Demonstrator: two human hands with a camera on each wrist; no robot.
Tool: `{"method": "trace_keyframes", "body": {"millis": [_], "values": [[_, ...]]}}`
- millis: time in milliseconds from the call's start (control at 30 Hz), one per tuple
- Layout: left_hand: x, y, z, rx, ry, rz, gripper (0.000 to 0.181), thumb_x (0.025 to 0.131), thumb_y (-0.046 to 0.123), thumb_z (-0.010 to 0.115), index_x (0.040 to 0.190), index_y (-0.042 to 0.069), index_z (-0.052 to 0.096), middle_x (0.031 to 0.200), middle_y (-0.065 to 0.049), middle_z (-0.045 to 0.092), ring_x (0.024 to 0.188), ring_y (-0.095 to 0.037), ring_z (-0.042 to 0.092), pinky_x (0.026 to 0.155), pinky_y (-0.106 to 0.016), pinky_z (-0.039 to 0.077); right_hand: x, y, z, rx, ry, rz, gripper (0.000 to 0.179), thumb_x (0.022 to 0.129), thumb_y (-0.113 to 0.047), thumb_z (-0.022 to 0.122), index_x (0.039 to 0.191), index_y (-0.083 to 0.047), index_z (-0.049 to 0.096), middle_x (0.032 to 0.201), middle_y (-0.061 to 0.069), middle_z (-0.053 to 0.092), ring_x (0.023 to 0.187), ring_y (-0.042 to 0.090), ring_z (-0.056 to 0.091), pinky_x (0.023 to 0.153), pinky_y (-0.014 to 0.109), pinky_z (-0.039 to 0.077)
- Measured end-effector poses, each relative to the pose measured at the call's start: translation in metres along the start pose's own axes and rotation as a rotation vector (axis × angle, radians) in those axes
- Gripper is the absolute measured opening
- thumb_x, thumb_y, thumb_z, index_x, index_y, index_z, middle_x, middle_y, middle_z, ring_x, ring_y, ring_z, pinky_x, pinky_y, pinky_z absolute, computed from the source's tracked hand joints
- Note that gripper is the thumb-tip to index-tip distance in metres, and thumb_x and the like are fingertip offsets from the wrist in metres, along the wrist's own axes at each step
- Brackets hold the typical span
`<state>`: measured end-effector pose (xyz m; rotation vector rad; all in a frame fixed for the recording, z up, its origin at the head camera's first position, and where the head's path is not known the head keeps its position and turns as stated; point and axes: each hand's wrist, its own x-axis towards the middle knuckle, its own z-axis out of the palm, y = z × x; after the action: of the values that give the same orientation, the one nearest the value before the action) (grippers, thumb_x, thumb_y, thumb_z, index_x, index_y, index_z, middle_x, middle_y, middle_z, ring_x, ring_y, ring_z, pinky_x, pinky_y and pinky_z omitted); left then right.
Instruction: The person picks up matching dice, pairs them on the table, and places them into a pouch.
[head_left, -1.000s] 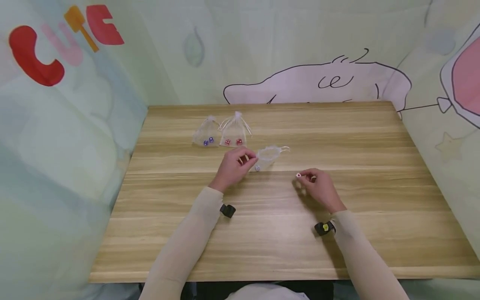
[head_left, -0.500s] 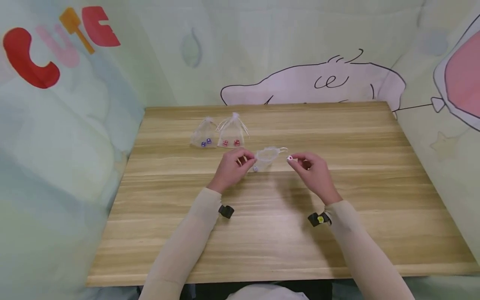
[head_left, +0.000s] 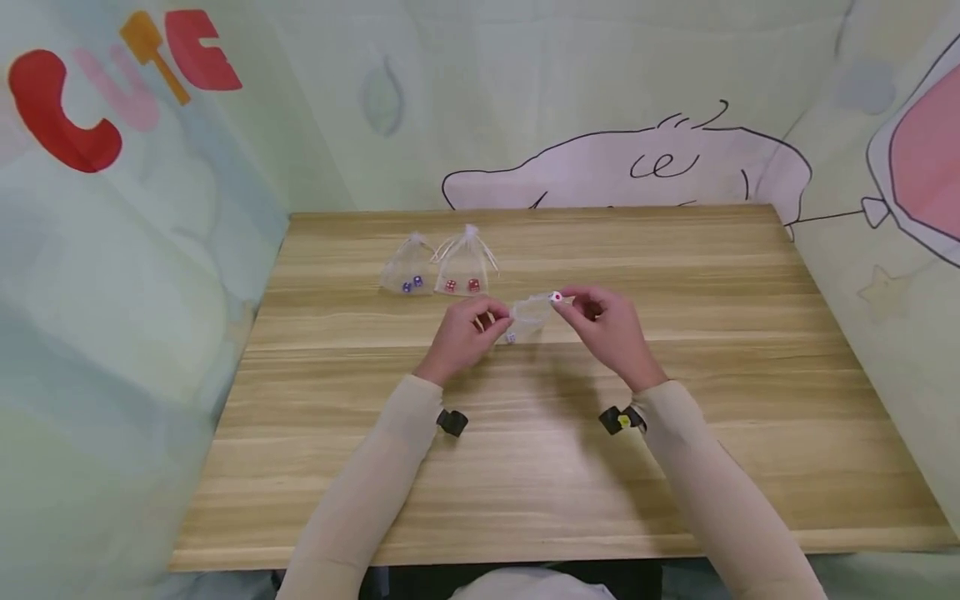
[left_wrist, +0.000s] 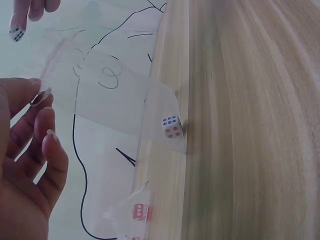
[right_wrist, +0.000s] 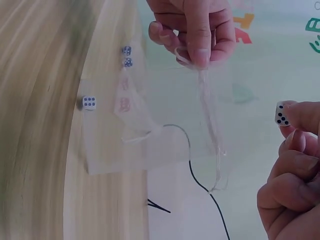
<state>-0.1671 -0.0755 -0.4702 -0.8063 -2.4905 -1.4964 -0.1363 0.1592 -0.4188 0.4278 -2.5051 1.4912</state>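
My left hand pinches the rim of a sheer white drawstring bag, whose mouth gapes. One white die with blue and red pips lies in the bottom of that bag. Between thumb and index finger of my right hand is a second white die, held above the right side of the bag's mouth. The right wrist view shows black pips on this held die, apart from the bag.
Behind the left hand stand two closed sheer bags: one holds two blue dice, the other two red dice. They sit near the back of the wooden table. A printed cloth backdrop rises beyond the table.
My right hand has moved left and up, carrying the white die from the table's middle right to the bag's mouth. The left hand keeps its grip on the bag, nearly still.
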Motion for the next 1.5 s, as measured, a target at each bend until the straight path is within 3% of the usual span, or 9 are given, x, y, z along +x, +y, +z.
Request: {"method": "trace_keyframes", "body": {"millis": [200,533,733,1033,1200,1500], "values": [[-0.002,0.000,0.002,-0.001,-0.008,-0.007,0.006,0.092,0.007,0.071,0.092,0.002,0.070,0.085,-0.003,0.066,0.071,-0.013,0.059,0.063,-0.027,0.053,0.003,-0.003,0.006,-0.045,-0.044,0.016,0.015,0.093,-0.015,0.072,0.104,-0.005,0.074,0.068,0.004,0.054,0.056,0.018,0.043,0.048,0.024,0.033],[-0.002,-0.001,0.003,-0.010,0.003,-0.003,0.004,0.091,0.006,0.072,0.092,0.003,0.070,0.084,-0.002,0.066,0.072,-0.013,0.059,0.064,-0.027,0.053,0.009,-0.002,0.012,-0.240,-0.167,0.092,0.023,0.095,-0.021,0.070,0.109,-0.004,0.073,0.062,0.003,0.051,0.052,0.016,0.041,0.047,0.028,0.034],[-0.004,-0.002,0.002,-0.029,0.002,0.004,0.004,0.091,0.004,0.071,0.092,0.001,0.070,0.083,-0.003,0.067,0.071,-0.013,0.059,0.063,-0.026,0.052,0.008,-0.002,0.013,-0.221,-0.189,0.091,0.022,0.093,-0.018,0.071,0.109,-0.002,0.072,0.063,0.004,0.052,0.054,0.017,0.043,0.049,0.029,0.036],[-0.005,-0.002,-0.001,-0.028,0.013,-0.024,0.004,0.091,0.006,0.071,0.092,0.002,0.070,0.082,-0.002,0.067,0.068,-0.013,0.059,0.060,-0.026,0.052,0.005,0.010,0.007,-0.132,-0.064,0.130,0.030,0.096,-0.012,0.063,0.124,-0.001,0.064,0.104,0.016,0.044,0.061,0.021,0.043,0.052,0.029,0.039],[-0.005,-0.002,-0.003,-0.032,0.014,-0.043,0.004,0.092,0.007,0.071,0.092,0.003,0.071,0.082,-0.002,0.067,0.069,-0.013,0.059,0.060,-0.026,0.051,0.006,0.020,0.003,-0.123,-0.113,0.147,0.044,0.090,-0.001,0.061,0.134,-0.003,0.057,0.118,0.016,0.038,0.058,0.019,0.043,0.050,0.027,0.040],[-0.006,-0.002,-0.006,-0.050,0.018,-0.065,0.004,0.092,0.006,0.070,0.094,0.002,0.070,0.079,-0.001,0.068,0.067,-0.013,0.058,0.057,-0.025,0.050,0.016,0.033,0.008,-0.110,-0.217,0.175,0.042,0.096,-0.009,0.066,0.136,-0.001,0.056,0.128,0.020,0.046,0.060,0.017,0.045,0.053,0.026,0.042]]}}
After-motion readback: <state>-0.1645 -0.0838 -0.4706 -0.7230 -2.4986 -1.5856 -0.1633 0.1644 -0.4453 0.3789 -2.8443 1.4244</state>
